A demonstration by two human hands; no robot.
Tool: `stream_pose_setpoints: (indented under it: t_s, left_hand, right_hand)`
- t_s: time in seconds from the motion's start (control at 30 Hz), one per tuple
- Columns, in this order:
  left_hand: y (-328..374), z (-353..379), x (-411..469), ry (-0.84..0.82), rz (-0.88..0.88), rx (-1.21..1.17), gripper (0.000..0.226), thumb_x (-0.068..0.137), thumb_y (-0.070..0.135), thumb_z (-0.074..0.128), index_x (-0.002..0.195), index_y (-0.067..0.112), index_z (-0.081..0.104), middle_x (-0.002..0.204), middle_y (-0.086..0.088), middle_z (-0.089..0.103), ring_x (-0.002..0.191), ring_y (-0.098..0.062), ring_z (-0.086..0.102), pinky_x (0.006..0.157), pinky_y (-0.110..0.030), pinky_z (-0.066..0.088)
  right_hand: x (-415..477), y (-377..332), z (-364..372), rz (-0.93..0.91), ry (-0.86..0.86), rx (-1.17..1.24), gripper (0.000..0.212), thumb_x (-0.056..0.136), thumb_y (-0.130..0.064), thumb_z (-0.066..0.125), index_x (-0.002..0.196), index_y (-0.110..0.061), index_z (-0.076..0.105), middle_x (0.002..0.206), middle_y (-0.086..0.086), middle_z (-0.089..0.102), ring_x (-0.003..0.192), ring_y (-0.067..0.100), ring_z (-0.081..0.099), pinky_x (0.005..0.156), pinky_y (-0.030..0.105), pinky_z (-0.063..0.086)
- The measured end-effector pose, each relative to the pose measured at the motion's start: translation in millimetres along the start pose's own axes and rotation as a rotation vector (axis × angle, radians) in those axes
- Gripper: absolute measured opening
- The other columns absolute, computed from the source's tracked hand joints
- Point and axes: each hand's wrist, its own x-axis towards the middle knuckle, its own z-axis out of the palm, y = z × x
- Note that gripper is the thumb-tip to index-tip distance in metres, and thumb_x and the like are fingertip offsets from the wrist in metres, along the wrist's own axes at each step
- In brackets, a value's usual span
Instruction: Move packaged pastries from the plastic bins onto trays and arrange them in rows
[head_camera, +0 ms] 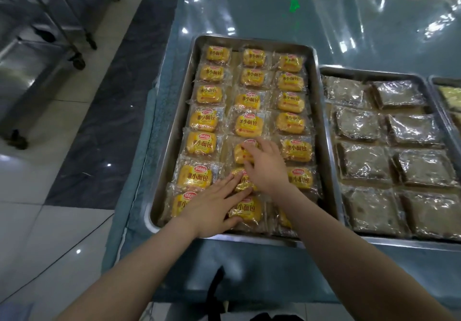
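Packaged pastries (249, 123): small yellow buns, each sealed in its own clear film wrapper. They lie flat in three rows along the tray (172, 131), and the wrappers overlap at the crowded near end.
Packet under adjustment (239, 156): middle row, towards the near end, partly covered by the right hand.
Neighbouring packet (243, 186): the next one nearer to us in the same row, lying slightly askew.
Right hand (267, 168): palm down, fingers spread and only gently bent, resting on top of the packet. We see no pinch and read this as nudging, not gripping.
Left hand (212, 206): palm down, fingers straight, laid flat with the tips on the neighbouring packet. It holds nothing.
Handling (our judgement): each packet is light, soft and easily squashed. The film looks slick and should slide readily on steel and on other wrappers.
Where to take hold: we would grip lightly across the bun's two short sides, or by the crimped film edge. For straightening alone, flat fingers on top suffice.
Stage (our judgement): this tray looks full, so we take the present step to be aligning the middle row.
Plastic bins: not in view.
Second tray (374, 71): just beside the first on the right, carrying darker wrapped pastries (361, 161) in rows.
Third tray (446, 81): at the right edge, mostly cut off.
Worktop (274, 13): covered with a glossy clear sheet, and it carries all the trays.
Surroundings: a steel trolley (50, 21) stands on the tiled floor (50, 208) to the left.
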Motion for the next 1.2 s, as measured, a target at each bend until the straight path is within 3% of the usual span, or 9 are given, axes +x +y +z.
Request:
stream_pose_setpoints:
  t_s: [0.07, 0.2, 0.37, 0.53, 0.7, 0.93, 1.2]
  left_hand:
    - [1, -1, 0, 0.001, -0.002, 0.005, 0.071, 0.093, 0.056, 0.035, 0.146, 0.041, -0.009, 0.153, 0.004, -0.028, 0.137, -0.012, -0.029, 0.105, -0.027, -0.022]
    - [4, -4, -2, 0.01, -0.017, 0.029, 0.071, 0.092, 0.061, 0.027, 0.145, 0.039, -0.015, 0.153, 0.003, -0.027, 0.139, -0.012, -0.026, 0.113, -0.032, -0.014]
    - [9, -10, -4, 0.067, -0.068, 0.05, 0.072, 0.091, 0.063, 0.016, 0.146, 0.029, -0.016, 0.154, 0.004, -0.022, 0.141, -0.012, -0.021, 0.114, -0.035, -0.014]
    - [12, -10, -7, 0.107, -0.157, 0.042, 0.072, 0.09, 0.065, 0.009, 0.145, 0.028, -0.02, 0.153, 0.006, -0.023, 0.14, -0.008, -0.023, 0.113, -0.03, -0.017]
    - [13, -9, -8, 0.119, -0.224, 0.064, 0.072, 0.088, 0.067, 0.004, 0.142, 0.031, -0.028, 0.152, 0.008, -0.028, 0.137, -0.004, -0.028, 0.11, -0.026, -0.02]
    - [16, -9, -7, 0.108, -0.256, 0.106, 0.072, 0.088, 0.065, 0.005, 0.146, 0.027, -0.019, 0.154, 0.003, -0.024, 0.14, -0.01, -0.024, 0.113, -0.029, -0.014]
    - [25, -23, -6, 0.153, -0.346, 0.094, 0.074, 0.084, 0.067, -0.001, 0.143, 0.027, -0.019, 0.152, 0.005, -0.022, 0.138, -0.008, -0.025, 0.109, -0.028, -0.016]
  right_hand:
    - [2, 0, 1, -0.004, -0.013, -0.014, 0.047, 0.096, -0.031, 0.048, 0.142, -0.034, 0.04, 0.153, 0.004, 0.029, 0.139, 0.03, 0.02, 0.109, 0.048, 0.028]
    - [1, 3, 2, -0.025, -0.031, -0.018, 0.049, 0.096, -0.038, 0.048, 0.144, -0.037, 0.035, 0.154, 0.002, 0.024, 0.14, 0.031, 0.016, 0.111, 0.05, 0.026]
    - [-9, 14, -3, -0.046, -0.01, 0.055, 0.055, 0.094, -0.041, 0.049, 0.145, -0.032, 0.031, 0.156, -0.002, 0.02, 0.142, 0.026, 0.012, 0.113, 0.052, 0.02]
    - [-24, 40, -7, -0.069, 0.014, -0.018, 0.059, 0.094, -0.045, 0.044, 0.148, -0.032, 0.025, 0.159, -0.001, 0.012, 0.146, 0.021, -0.002, 0.113, 0.044, -0.001]
    - [-38, 64, -6, -0.025, -0.061, -0.137, 0.062, 0.096, -0.055, 0.027, 0.151, -0.029, 0.017, 0.161, 0.004, -0.001, 0.146, 0.025, -0.011, 0.113, 0.051, -0.01]
    - [-55, 75, -13, 0.007, -0.089, -0.131, 0.07, 0.093, -0.062, 0.023, 0.152, -0.028, 0.008, 0.16, 0.003, -0.008, 0.145, 0.025, -0.015, 0.115, 0.052, -0.005]
    - [-71, 81, -22, -0.024, -0.079, -0.116, 0.069, 0.094, -0.06, 0.027, 0.152, -0.028, 0.01, 0.16, 0.003, -0.007, 0.146, 0.023, -0.014, 0.115, 0.047, -0.005]
